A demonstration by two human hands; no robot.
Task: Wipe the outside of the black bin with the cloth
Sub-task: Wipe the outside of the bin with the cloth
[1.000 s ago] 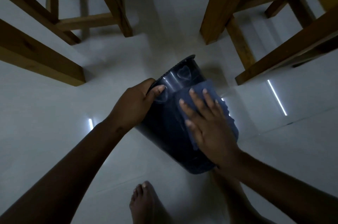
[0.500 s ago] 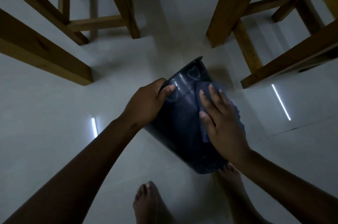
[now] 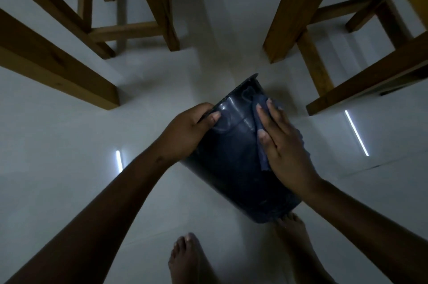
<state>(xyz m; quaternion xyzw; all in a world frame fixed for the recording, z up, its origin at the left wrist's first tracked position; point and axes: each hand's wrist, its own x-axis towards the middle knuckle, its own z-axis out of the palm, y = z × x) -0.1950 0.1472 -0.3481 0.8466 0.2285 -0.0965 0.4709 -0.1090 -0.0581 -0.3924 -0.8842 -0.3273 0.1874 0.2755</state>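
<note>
Cloth (image 3: 261, 144) mostly hidden under right hand (image 3: 286, 144) fingers; only edges show. Left hand (image 3: 185, 130) fingers past thumb hidden behind bin (image 3: 234, 168) rim. Bin inside not visible.

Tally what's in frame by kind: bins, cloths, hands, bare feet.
Black bin: 1
Cloth: 1
Hands: 2, left hand gripping the bin's rim, right hand flat on the cloth
Bare feet: 2, left foot, right foot
Total: 6
</note>
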